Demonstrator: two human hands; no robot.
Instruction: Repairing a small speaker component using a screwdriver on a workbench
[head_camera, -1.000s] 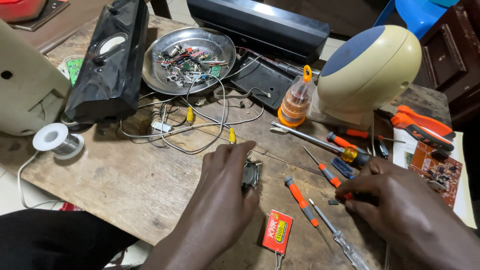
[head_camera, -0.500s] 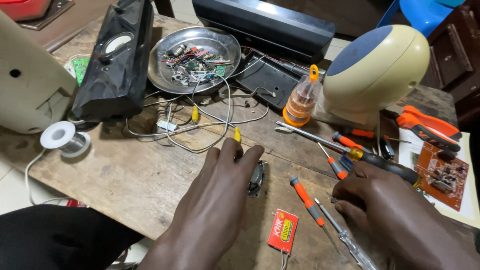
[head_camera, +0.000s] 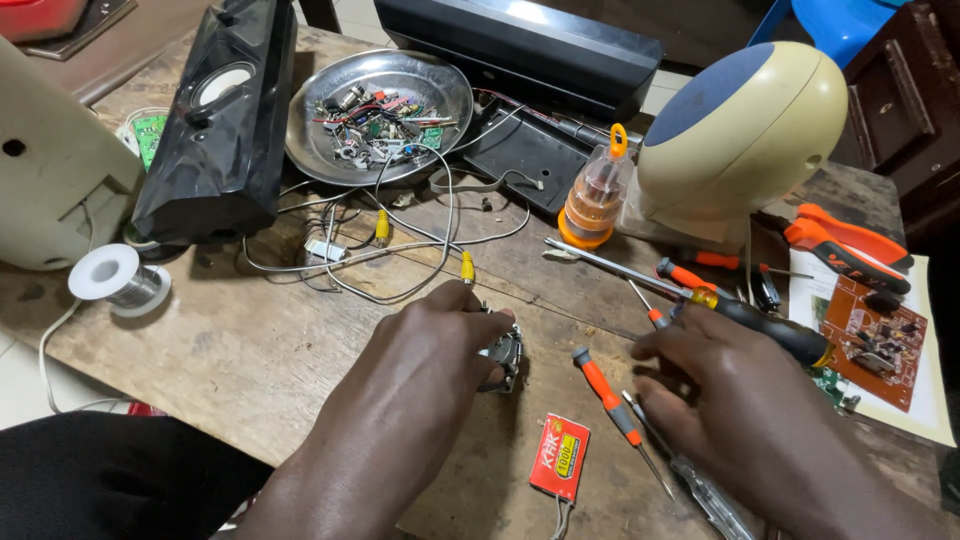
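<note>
My left hand (head_camera: 420, 370) rests on the wooden table (head_camera: 230, 350) with its fingers closed on a small grey metal part (head_camera: 503, 355). My right hand (head_camera: 720, 400) hovers over several screwdrivers, its fingertips close to an orange-handled one (head_camera: 605, 395) and a black-handled one (head_camera: 770, 325); whether it grips any of them is hidden. A small red flat battery pack (head_camera: 560, 455) lies between the two hands at the near edge.
A metal dish (head_camera: 315, 95) of small parts sits at the back, with a black speaker (head_camera: 220, 130), a solder spool (head_camera: 115, 280) and loose cables (head_camera: 400, 245) to the left. An orange bottle (head_camera: 592, 195), cream dome (head_camera: 740, 140), orange pliers (head_camera: 850, 250) and circuit board (head_camera: 870, 340) stand right.
My right hand has slid left and up along the screwdrivers. My left hand stays on the metal part, its fingers curling tighter around it.
</note>
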